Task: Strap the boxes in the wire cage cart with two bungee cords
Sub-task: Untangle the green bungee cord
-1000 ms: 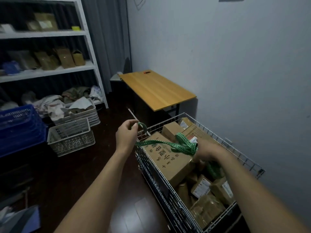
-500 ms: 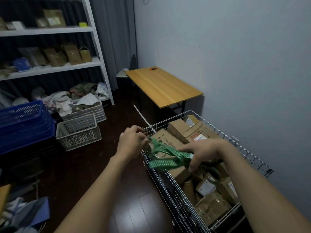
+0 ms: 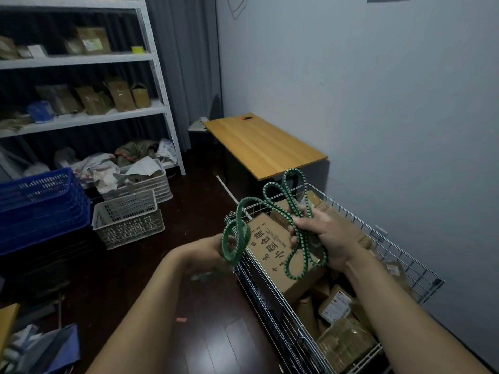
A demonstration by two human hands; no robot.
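Note:
A wire cage cart (image 3: 272,298) stands at the lower right against the wall, filled with cardboard boxes; the largest box (image 3: 278,249) with printed characters lies at its near left. A green bungee cord (image 3: 280,203) with pale dots hangs in loops above the cart's left rim. My left hand (image 3: 213,252) grips one looped end just outside the cart. My right hand (image 3: 321,236) holds the other bunched loops over the boxes. The cord spans between both hands, off the cart wires.
A wooden table (image 3: 262,145) stands beyond the cart along the wall. White crates (image 3: 128,220) and a blue crate (image 3: 40,203) sit on the dark floor at left, below a white shelf rack (image 3: 156,76) with packages. Clutter lies at the bottom left.
Both hands have lifted the cord off the cart's left rim. The cord, stretched taut a second ago, now hangs slack in several loops, and my right hand has turned palm up.

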